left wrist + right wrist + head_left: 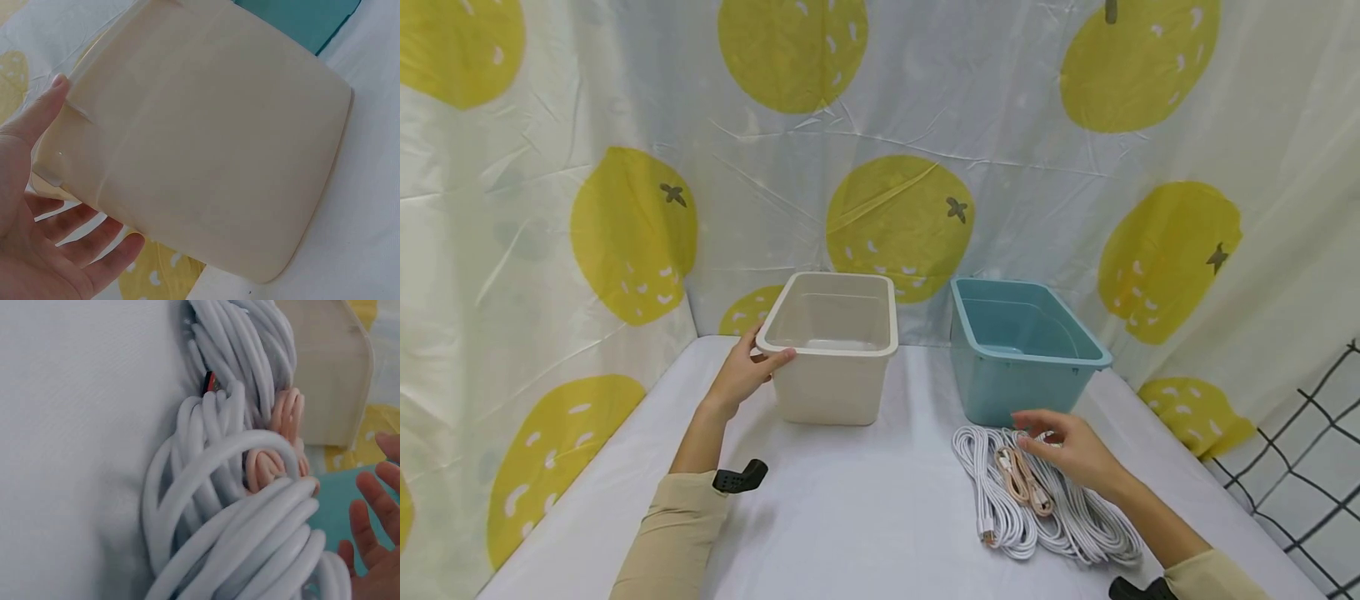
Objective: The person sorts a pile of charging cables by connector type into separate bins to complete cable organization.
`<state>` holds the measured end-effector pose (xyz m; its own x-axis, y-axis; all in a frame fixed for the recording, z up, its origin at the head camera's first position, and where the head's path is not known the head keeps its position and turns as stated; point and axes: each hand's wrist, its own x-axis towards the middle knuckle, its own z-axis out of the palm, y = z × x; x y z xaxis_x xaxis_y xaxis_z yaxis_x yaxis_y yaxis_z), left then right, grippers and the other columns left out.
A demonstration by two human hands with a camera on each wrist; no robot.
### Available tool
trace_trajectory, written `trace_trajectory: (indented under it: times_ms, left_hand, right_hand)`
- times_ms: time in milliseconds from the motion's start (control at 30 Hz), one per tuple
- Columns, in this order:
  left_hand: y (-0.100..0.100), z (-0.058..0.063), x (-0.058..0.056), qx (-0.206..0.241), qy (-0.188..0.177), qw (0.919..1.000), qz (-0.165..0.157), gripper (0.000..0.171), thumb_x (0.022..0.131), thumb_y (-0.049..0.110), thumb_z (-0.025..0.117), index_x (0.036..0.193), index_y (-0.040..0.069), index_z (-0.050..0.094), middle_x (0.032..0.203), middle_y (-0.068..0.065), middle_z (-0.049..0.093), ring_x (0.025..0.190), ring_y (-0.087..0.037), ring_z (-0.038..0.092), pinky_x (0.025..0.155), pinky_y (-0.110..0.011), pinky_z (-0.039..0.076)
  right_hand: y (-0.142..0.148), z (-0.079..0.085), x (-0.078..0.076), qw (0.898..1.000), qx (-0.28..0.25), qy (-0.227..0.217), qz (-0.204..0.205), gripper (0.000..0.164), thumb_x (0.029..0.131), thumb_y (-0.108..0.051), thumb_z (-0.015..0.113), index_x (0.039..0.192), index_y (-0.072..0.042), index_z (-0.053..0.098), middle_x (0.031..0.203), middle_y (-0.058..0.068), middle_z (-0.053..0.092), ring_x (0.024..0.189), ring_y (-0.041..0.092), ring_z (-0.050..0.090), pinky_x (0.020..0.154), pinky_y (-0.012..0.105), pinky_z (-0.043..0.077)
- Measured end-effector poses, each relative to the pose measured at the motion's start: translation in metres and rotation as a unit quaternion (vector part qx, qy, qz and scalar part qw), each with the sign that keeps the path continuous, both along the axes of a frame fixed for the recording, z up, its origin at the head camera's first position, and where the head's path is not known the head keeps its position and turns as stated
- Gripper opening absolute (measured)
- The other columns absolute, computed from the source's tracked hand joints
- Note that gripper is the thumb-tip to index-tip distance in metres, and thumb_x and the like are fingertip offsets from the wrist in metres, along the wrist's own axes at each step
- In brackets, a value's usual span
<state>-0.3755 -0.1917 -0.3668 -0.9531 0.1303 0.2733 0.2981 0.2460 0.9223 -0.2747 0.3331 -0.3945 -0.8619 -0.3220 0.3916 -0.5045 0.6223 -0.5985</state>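
A beige plastic bin stands upright on the white table. At its front left corner is my left hand, the thumb extended along the front by the rim and the other fingers by the left side. In the left wrist view those fingers are spread and fairly straight beside the bin. My right hand hovers over bundled white cables, its fingers loosely bent and holding nothing. A smaller peach-coloured cable lies coiled on top of them. Just behind stands a teal bin.
The two bins stand side by side with a gap between them. A white curtain with yellow fruit prints hangs behind and at the sides. A dark wire grid rises at the right edge of the table.
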Motion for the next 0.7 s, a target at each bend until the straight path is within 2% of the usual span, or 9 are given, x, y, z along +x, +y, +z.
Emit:
trace_trajectory:
  times_ms: [300,567,700]
  left_hand:
    - [-0.002,0.002,-0.002,0.007,-0.023,0.9997,-0.005,0.094,0.099,0.031,0.074,0.167,0.010,0.013,0.163,-0.022,0.029,0.143,-0.042,0.041,0.104,-0.060,0.042]
    - [-0.001,0.000,-0.001,0.001,-0.008,1.0000,0.001,0.096,0.096,0.039,0.076,0.167,0.015,0.015,0.162,-0.018,0.034,0.140,-0.038,0.045,0.103,-0.057,0.044]
    - [-0.001,0.000,-0.001,0.003,-0.004,1.0000,-0.001,0.096,0.096,0.039,0.077,0.167,0.015,0.017,0.160,-0.018,0.035,0.139,-0.038,0.046,0.102,-0.057,0.044]
  right_hand:
    - [0.010,-0.015,-0.002,1.000,0.002,-0.009,-0.011,0.034,0.093,-0.016,0.079,0.123,0.000,0.072,0.110,0.006,0.073,0.090,0.008,0.062,0.076,0.030,0.053]
    - [0.012,-0.023,-0.003,0.999,0.023,-0.016,-0.018,0.033,0.093,-0.021,0.081,0.121,-0.006,0.074,0.110,0.001,0.073,0.092,0.017,0.063,0.076,0.033,0.052]
    - [0.015,-0.029,-0.004,0.998,0.057,-0.007,-0.015,0.038,0.091,-0.023,0.082,0.124,-0.005,0.074,0.109,-0.002,0.073,0.096,0.020,0.065,0.080,0.036,0.054]
